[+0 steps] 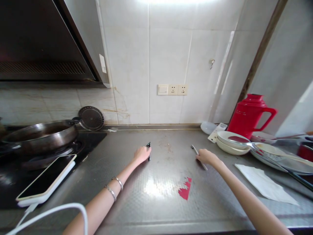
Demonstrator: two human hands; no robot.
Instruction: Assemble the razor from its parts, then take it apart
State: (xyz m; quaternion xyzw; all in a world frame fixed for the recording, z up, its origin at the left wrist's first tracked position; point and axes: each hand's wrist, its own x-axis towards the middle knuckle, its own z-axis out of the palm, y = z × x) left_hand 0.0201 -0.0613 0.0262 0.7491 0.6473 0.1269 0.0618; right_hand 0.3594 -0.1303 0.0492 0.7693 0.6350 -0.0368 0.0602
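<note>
On the metal counter (161, 166), my left hand (142, 154) is closed on a small dark peeler-like tool (149, 157), whose dark head points toward the wall. To the right, my right hand (204, 156) is closed around a thin silvery tool (195, 149) that lies slantwise at the counter surface; its far end and near tip stick out past my fingers. Between my arms and nearer to me is a torn red patch (186, 190) on the counter.
At left a steel pan (41, 135) sits on the black stove, with a phone (49, 179) and white cable (70, 205) nearer. At right are a red thermos (246, 117), stacked bowls (231, 148), a plate (293, 160) and a white tissue (265, 182). A tiled wall (132, 65) rises behind.
</note>
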